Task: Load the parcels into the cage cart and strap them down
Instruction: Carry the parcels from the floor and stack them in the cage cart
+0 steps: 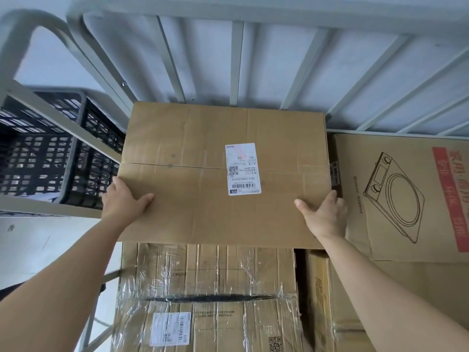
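Left hand (124, 199) grips the cardboard parcel (198, 212) at 9 o'clock (thumb on top). Right hand (326, 215) grips at 3.

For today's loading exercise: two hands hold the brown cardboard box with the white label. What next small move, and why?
Probably set the brown cardboard box flat on the plastic-wrapped carton beneath and let go: the left hand and right hand grip its side edges, and its far edge looks close to the grey cage bars.
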A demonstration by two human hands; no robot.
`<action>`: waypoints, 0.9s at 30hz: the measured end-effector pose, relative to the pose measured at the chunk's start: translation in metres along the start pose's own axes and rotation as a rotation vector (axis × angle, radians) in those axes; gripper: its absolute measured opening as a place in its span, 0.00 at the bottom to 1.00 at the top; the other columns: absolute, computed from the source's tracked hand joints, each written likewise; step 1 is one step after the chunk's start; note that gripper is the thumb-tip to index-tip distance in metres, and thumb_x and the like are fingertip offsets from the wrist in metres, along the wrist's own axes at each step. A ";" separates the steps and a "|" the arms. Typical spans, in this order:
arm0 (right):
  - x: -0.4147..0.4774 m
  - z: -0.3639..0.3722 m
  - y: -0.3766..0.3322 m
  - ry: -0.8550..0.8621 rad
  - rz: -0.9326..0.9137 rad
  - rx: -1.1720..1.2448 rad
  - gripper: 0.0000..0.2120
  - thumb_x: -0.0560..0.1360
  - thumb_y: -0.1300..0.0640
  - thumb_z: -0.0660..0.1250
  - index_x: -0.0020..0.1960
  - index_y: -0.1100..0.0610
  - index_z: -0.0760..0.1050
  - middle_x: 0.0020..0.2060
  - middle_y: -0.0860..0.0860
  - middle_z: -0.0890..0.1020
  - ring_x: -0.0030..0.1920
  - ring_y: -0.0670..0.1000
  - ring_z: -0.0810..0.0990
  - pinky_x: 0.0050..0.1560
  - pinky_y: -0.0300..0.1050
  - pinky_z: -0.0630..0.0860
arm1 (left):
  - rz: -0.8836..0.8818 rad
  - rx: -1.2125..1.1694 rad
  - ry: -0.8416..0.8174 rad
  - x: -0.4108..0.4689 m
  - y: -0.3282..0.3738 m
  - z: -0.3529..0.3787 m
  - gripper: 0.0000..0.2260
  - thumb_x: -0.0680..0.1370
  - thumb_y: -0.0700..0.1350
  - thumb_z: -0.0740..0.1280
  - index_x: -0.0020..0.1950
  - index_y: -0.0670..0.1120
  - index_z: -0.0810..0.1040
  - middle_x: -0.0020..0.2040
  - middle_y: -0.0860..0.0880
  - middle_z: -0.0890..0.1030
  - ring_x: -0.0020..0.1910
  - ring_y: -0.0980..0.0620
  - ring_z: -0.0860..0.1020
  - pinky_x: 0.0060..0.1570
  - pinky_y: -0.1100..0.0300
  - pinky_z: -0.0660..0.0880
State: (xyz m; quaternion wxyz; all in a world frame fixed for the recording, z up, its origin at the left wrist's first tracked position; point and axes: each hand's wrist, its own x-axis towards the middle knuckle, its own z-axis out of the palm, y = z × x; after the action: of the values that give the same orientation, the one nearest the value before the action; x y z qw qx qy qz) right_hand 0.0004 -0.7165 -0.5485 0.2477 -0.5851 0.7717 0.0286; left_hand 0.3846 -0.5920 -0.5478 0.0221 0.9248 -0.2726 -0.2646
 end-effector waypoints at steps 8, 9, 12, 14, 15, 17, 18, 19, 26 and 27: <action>-0.042 -0.039 -0.010 -0.121 -0.223 -0.250 0.40 0.75 0.40 0.66 0.78 0.58 0.54 0.74 0.56 0.63 0.74 0.58 0.60 0.69 0.53 0.65 | 0.202 0.319 -0.092 -0.064 0.018 -0.012 0.39 0.75 0.58 0.68 0.78 0.43 0.54 0.79 0.44 0.53 0.78 0.43 0.50 0.75 0.46 0.54; -0.049 -0.045 -0.011 -0.140 -0.246 -0.268 0.40 0.75 0.40 0.66 0.77 0.58 0.54 0.74 0.56 0.63 0.74 0.57 0.61 0.68 0.52 0.66 | 0.224 0.343 -0.103 -0.073 0.022 -0.015 0.38 0.76 0.58 0.67 0.78 0.44 0.54 0.79 0.45 0.53 0.78 0.44 0.51 0.75 0.46 0.55; -0.070 -0.069 -0.010 -0.162 -0.318 -0.290 0.37 0.76 0.40 0.66 0.76 0.57 0.57 0.73 0.54 0.66 0.73 0.56 0.62 0.68 0.51 0.67 | 0.281 0.360 -0.106 -0.105 0.037 -0.030 0.34 0.77 0.56 0.67 0.76 0.44 0.59 0.77 0.46 0.60 0.76 0.45 0.57 0.73 0.47 0.60; -0.085 -0.087 -0.007 -0.151 -0.371 -0.298 0.35 0.76 0.41 0.66 0.75 0.57 0.60 0.71 0.53 0.68 0.73 0.55 0.62 0.68 0.50 0.67 | 0.345 0.399 -0.078 -0.130 0.050 -0.042 0.31 0.77 0.55 0.67 0.75 0.44 0.61 0.76 0.47 0.63 0.75 0.46 0.59 0.72 0.49 0.61; -0.093 -0.096 -0.006 -0.140 -0.394 -0.301 0.34 0.76 0.41 0.66 0.74 0.56 0.61 0.71 0.53 0.68 0.73 0.55 0.62 0.68 0.50 0.66 | 0.379 0.419 -0.057 -0.142 0.056 -0.050 0.30 0.77 0.55 0.66 0.74 0.45 0.62 0.75 0.47 0.64 0.74 0.47 0.61 0.71 0.50 0.62; -0.109 -0.116 -0.001 -0.116 -0.431 -0.300 0.33 0.76 0.41 0.66 0.74 0.55 0.61 0.72 0.52 0.68 0.73 0.55 0.62 0.70 0.50 0.65 | 0.439 0.438 -0.020 -0.167 0.068 -0.064 0.27 0.77 0.54 0.66 0.73 0.46 0.65 0.73 0.49 0.66 0.73 0.48 0.63 0.69 0.51 0.64; -0.118 -0.126 0.001 -0.103 -0.446 -0.299 0.34 0.76 0.41 0.65 0.75 0.55 0.60 0.72 0.52 0.68 0.73 0.54 0.62 0.70 0.50 0.64 | 0.470 0.445 0.000 -0.178 0.074 -0.070 0.26 0.77 0.54 0.66 0.72 0.46 0.65 0.72 0.49 0.67 0.72 0.48 0.64 0.68 0.52 0.64; -0.127 -0.136 0.005 -0.085 -0.460 -0.297 0.34 0.76 0.41 0.65 0.75 0.54 0.60 0.72 0.51 0.68 0.73 0.54 0.63 0.70 0.50 0.64 | 0.505 0.455 0.022 -0.189 0.079 -0.075 0.26 0.77 0.54 0.67 0.72 0.47 0.66 0.72 0.50 0.68 0.72 0.48 0.64 0.68 0.52 0.64; -0.197 -0.211 0.041 0.114 -0.464 -0.268 0.29 0.76 0.41 0.65 0.72 0.53 0.65 0.68 0.50 0.71 0.69 0.53 0.68 0.67 0.48 0.66 | 0.808 0.527 0.178 -0.276 0.115 -0.115 0.24 0.77 0.53 0.67 0.70 0.49 0.68 0.71 0.53 0.68 0.72 0.51 0.63 0.68 0.55 0.62; -0.210 -0.222 0.048 0.143 -0.452 -0.256 0.29 0.76 0.41 0.64 0.72 0.53 0.65 0.68 0.50 0.71 0.69 0.53 0.68 0.67 0.47 0.66 | 0.859 0.532 0.197 -0.288 0.120 -0.120 0.24 0.77 0.53 0.67 0.70 0.50 0.67 0.70 0.53 0.69 0.72 0.52 0.63 0.68 0.56 0.62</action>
State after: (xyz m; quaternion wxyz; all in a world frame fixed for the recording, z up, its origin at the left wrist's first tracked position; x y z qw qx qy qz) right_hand -0.0811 -0.5891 -0.2787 0.1165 -0.7696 0.6272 0.0287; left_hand 0.1812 -0.5577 -0.2848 -0.0815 0.7237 -0.6822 -0.0647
